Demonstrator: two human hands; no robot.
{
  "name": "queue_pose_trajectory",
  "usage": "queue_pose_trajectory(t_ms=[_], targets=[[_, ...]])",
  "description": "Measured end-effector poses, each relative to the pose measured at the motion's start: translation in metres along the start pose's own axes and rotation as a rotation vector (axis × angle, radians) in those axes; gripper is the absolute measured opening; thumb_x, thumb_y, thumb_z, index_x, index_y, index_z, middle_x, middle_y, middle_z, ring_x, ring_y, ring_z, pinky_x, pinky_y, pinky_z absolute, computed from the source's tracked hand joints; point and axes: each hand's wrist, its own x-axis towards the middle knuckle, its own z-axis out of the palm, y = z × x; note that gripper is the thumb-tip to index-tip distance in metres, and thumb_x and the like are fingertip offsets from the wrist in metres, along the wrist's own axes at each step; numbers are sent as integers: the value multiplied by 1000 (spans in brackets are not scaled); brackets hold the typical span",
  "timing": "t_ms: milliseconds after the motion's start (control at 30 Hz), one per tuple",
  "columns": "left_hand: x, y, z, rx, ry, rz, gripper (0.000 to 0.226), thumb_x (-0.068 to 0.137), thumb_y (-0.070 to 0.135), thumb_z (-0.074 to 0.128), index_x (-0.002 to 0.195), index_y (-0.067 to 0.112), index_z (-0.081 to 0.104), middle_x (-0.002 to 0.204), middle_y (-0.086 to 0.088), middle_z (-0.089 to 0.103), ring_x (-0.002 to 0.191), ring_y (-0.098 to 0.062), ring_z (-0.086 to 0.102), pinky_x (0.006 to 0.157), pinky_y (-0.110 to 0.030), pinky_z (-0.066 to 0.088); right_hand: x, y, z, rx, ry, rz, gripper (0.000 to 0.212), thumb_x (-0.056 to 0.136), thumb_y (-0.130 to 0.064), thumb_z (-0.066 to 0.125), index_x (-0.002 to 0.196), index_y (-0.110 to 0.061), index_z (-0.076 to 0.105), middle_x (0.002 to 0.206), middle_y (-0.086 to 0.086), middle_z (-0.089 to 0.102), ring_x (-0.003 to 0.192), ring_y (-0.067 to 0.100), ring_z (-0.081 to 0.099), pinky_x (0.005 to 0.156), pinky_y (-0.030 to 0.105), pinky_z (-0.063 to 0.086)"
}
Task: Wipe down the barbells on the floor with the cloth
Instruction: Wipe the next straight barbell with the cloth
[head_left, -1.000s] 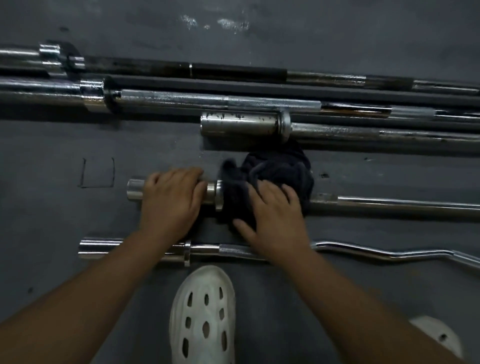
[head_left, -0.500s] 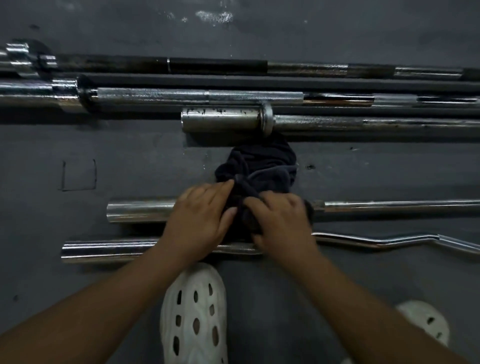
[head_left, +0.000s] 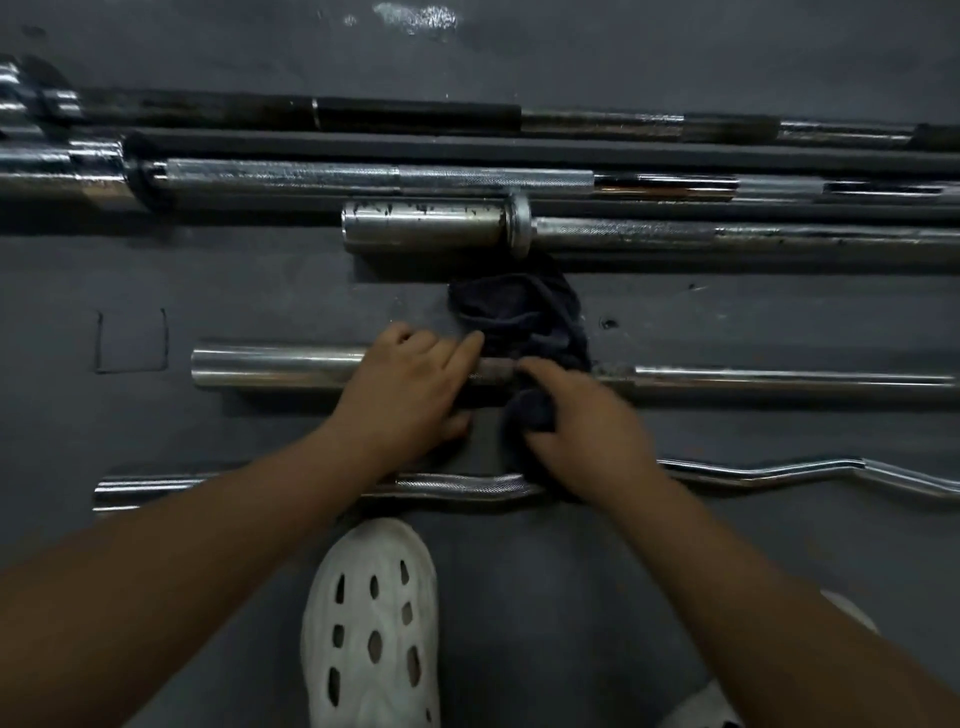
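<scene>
Since half a second earlier, the left hand (head_left: 410, 387) had slid off the dark navy bunched cloth (head_left: 519, 312) and the two hands had parted, baring a dull stretch of shaft between them. It lay with fingers curled over the short straight chrome barbell (head_left: 270, 364), thumb on the near side, steadying it. The right hand (head_left: 587, 423) gripped a fold of the cloth on the bar's near side. The rest of the cloth draped over the shaft onto the dark grey floor (head_left: 779, 582) beyond.

By my reading, the wipe had reached only this bar's left part, and its long shaft toward the right lay uncovered. Neither hand held the wavy chrome curl bar (head_left: 467, 486) nearest the person, the thick-sleeved steel barbell (head_left: 426, 226) with dark specks on its sleeve, the long knurled chrome barbell (head_left: 363, 174) or the black-coated barbell (head_left: 415, 117) farthest off. Whether any had been wiped could not be told, and most of the job seemed left.
</scene>
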Motion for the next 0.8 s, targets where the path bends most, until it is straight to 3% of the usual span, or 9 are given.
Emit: queue_pose_trajectory(t_ms=[67,167,233,333,467,533,600,667,800], targets=[[10,-5,-4,44,-39,24,72,70,58,71,125,14,56,101,-4,69,90,-27,63,79,-37,41,-7,44,-22,-25,186,122,48,80,-39,63,128,-37,56,120,10,61,107,36,62,88,43,53],[32,-13,-13,-47,-127,-28,52,78,64,65,107,23,51,101,-4,68,94,-29,64,75,-37,43,-2,86,-51,18,397,356,35,78,-35,68,111,-22,68,134,18,47,124,39,48,104,43,43],[49,-25,-19,-85,-172,-45,49,81,70,59,103,26,51,100,-3,68,92,-29,64,65,-33,39,13,70,-53,24,318,248,34,72,-43,62,95,-18,66,132,15,50,123,34,48,102,39,40],[66,-39,-25,-137,-303,1,48,81,73,56,102,30,56,96,2,67,88,-24,63,63,-31,35,29,4,-25,87,186,15,27,69,-51,51,76,-25,48,90,-2,54,93,26,55,76,39,44],[65,-42,-25,-151,-282,35,45,86,71,50,103,30,59,99,2,67,93,-24,64,65,-31,40,21,2,-28,208,179,-55,28,79,-40,69,89,-25,49,81,-6,57,81,20,56,67,36,41],[60,-39,-20,-135,-214,64,45,87,70,46,102,30,59,101,4,66,97,-23,63,66,-31,42,8,41,-47,198,133,90,46,80,-37,73,118,-36,47,93,-2,63,87,25,63,73,36,48],[55,-38,-14,-141,-142,84,45,88,68,46,101,28,60,104,6,63,101,-22,61,68,-32,45,11,71,-61,246,245,336,77,85,-31,72,149,-34,30,106,4,62,96,24,61,79,32,44],[55,-35,-12,-133,-118,93,46,88,67,46,103,27,62,105,5,61,101,-23,61,68,-32,46,23,59,-52,212,195,391,63,86,-35,65,144,-30,41,113,7,66,103,28,63,81,33,45],[53,-36,-16,-136,-153,68,35,84,51,60,105,22,60,105,-3,64,100,-30,62,70,-36,48,14,-33,-5,316,21,90,40,77,-38,59,115,-30,49,104,7,69,96,34,63,76,42,53]])
